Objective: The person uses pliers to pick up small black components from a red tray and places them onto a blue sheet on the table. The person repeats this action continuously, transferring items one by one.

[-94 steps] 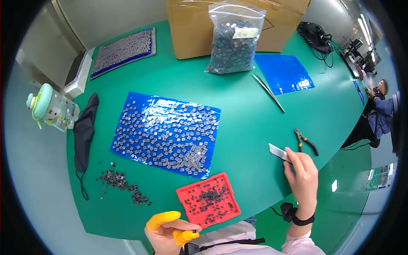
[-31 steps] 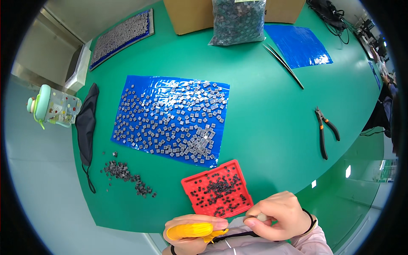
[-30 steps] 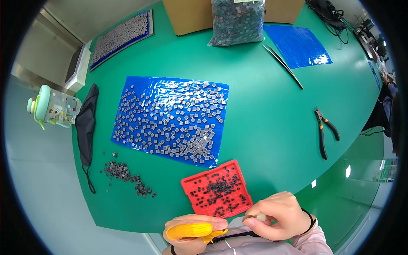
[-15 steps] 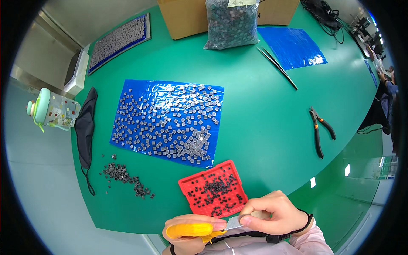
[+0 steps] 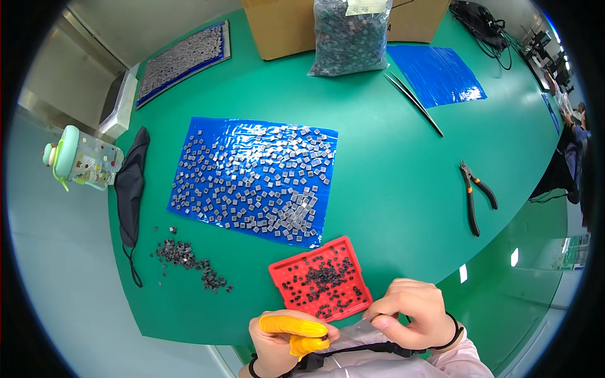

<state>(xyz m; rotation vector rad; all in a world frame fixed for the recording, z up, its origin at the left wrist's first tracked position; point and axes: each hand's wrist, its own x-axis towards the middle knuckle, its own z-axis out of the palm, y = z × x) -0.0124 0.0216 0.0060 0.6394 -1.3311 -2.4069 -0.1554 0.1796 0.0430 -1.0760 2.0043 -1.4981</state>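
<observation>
Clear bottle (image 5: 94, 164) with mint lid lies at far left, black cloth (image 5: 129, 195) beside it. Loose pile of dark bits (image 5: 179, 255) on green surface (image 5: 391, 189). Blue sheet (image 5: 217, 127) covered with small grey squares (image 5: 299, 214). Left hand (image 5: 274, 343), low, yellow-covered fingers (image 5: 293, 325) clamped on small dark piece (image 5: 325, 337). Red tray (image 5: 278, 271) holding black bits just beyond hands. Right hand (image 5: 413, 315), thumb and forefinger pinched on thin grey strip (image 5: 358, 329), partly hidden, blurred, near dark piece. Tweezers (image 5: 416, 106) farther back. Open pliers (image 5: 470, 196) at right.
</observation>
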